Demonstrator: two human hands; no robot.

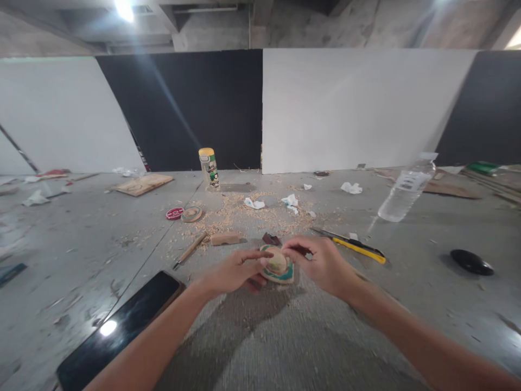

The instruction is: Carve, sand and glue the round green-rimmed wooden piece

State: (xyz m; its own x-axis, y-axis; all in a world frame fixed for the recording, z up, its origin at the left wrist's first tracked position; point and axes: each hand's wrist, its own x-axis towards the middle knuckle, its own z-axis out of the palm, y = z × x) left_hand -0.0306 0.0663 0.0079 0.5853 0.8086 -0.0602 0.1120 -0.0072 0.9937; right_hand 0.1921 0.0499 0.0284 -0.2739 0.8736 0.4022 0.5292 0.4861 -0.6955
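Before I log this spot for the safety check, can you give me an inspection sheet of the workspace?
Surface: grey concrete slab, dusty, strewn with wood shavings.
Job's things: round wooden piece with a green rim, between both hands.
Clutter: yellow utility knife, carving tool, wood block, phone, water bottle, yellow-capped bottle, crumpled tissues.
Hands: left hand grips the piece; right hand curled at its edge, grasp unclear.
Cables: nothing seen.
Surroundings: white and black panels behind the slab.
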